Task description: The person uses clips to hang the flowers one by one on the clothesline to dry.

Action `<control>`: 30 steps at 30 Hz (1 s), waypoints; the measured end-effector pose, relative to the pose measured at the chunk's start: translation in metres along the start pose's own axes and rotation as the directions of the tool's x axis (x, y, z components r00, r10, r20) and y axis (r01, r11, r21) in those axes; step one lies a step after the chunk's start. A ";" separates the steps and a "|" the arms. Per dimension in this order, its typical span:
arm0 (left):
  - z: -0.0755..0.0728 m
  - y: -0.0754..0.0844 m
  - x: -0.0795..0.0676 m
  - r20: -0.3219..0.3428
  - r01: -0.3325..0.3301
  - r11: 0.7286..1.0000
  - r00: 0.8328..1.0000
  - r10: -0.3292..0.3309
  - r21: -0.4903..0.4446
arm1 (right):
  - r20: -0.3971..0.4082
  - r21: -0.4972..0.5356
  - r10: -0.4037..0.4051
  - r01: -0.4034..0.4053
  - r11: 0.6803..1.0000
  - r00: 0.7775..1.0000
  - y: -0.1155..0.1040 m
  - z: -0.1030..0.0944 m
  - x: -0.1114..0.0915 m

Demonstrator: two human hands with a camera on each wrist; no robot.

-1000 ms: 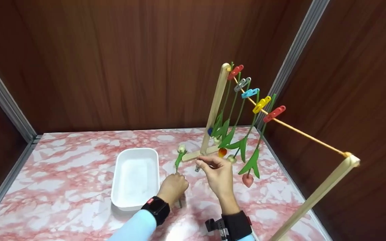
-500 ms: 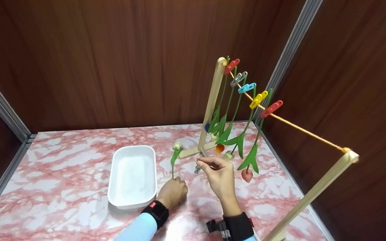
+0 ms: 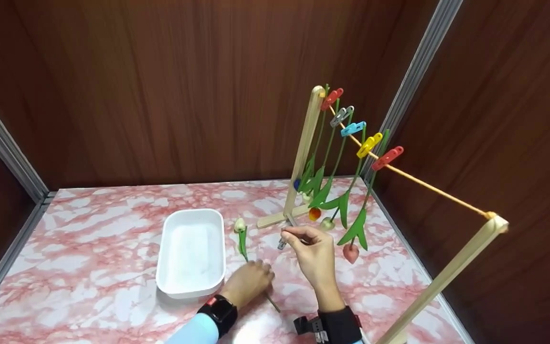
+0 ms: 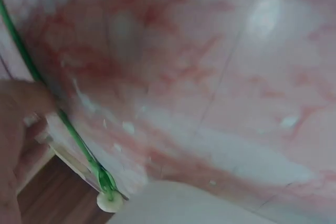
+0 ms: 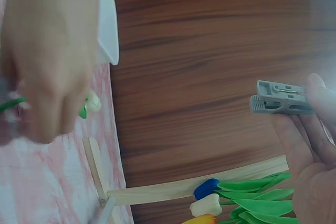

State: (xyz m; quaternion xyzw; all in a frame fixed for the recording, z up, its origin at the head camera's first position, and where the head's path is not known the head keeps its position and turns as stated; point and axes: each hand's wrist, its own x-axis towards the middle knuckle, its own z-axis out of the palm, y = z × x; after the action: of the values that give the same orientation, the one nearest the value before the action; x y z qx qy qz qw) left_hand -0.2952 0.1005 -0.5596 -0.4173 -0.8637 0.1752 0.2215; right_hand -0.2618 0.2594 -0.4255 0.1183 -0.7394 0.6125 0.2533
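My left hand (image 3: 248, 283) is low over the table, its fingers on the green stem of a white tulip (image 3: 240, 225). The bloom points away from me, and the stem's cut end shows past the hand on the near side. In the left wrist view the stem (image 4: 79, 141) runs diagonally past the fingers. My right hand (image 3: 317, 260) is raised beside it, pinching a grey clothespin (image 5: 281, 98) between thumb and fingers. Ahead and to the right, several tulips hang upside down from an orange rod (image 3: 432, 188), each held by a coloured clothespin.
A white rectangular basin (image 3: 159, 258) stands left of the left hand. Wooden posts hold up the rod, the far post (image 3: 306, 143) on a flat foot and the near post (image 3: 447, 282) close by my right arm. Brown panels wall in the marbled table (image 3: 89, 267).
The tulip under my left hand has swung, its bloom moving left toward the basin and its stem end to the right. My right hand with the clothespin stays almost in place.
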 end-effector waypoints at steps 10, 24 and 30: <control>0.016 -0.005 0.001 -0.025 0.037 0.996 0.999 -0.039 -0.078 | 0.001 0.004 0.024 -0.024 1.000 1.000 0.003 -0.001 -0.005; 0.014 -0.014 0.008 -0.184 0.144 0.958 0.964 -0.193 -0.249 | -0.105 -0.004 -0.106 0.106 0.994 0.989 -0.016 -0.010 0.001; -0.008 -0.025 0.017 -0.244 0.255 0.784 0.856 -0.455 -0.567 | -0.163 0.018 -0.232 0.238 0.971 0.959 -0.037 -0.021 0.010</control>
State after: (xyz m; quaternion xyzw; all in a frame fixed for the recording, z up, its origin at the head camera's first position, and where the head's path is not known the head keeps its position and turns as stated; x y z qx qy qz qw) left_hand -0.3165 0.1006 -0.5369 -0.3127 -0.8849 -0.1892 0.2888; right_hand -0.2473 0.2727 -0.3865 0.1604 -0.6857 0.5994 0.3805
